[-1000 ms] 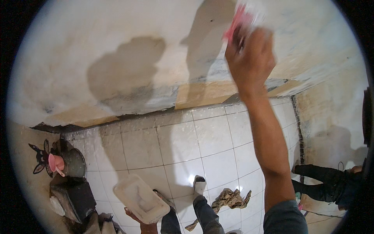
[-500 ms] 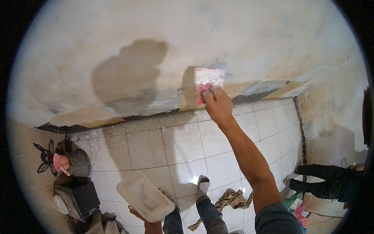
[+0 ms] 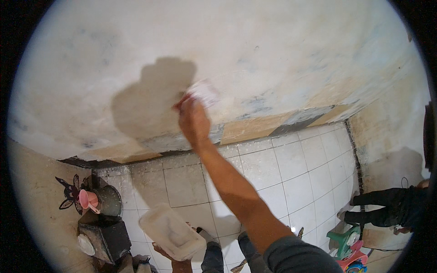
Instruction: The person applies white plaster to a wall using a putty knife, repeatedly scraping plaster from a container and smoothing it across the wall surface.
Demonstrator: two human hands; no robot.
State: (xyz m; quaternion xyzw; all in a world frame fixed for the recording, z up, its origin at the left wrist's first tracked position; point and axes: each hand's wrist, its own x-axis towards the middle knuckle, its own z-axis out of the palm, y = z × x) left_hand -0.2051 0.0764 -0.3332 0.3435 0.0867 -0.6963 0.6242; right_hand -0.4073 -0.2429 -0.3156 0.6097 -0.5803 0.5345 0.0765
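My right hand (image 3: 195, 122) is closed round the red handle of a wide putty knife (image 3: 205, 94). Its blade, smeared with white and blurred by motion, is at the pale, patchy wall (image 3: 273, 54). Low on my left, my left hand (image 3: 163, 251) grips a whitish rectangular plastic tub (image 3: 147, 223) from beneath and along its side. Some greyish-white residue shows inside the tub. Most of the left palm is hidden under it.
White floor tiles (image 3: 291, 164) with pale specks meet the wall's rough lower edge. At left stand a dark bucket (image 3: 111, 200), a pink dipper (image 3: 87, 199) and a black box (image 3: 107, 236). A person in dark trousers (image 3: 378, 207) stands at right, near a green stool (image 3: 339, 239).
My right hand and the putty knife have swept left across the wall, and the blade has turned. The view has shifted slightly. The tub remains in my left hand.
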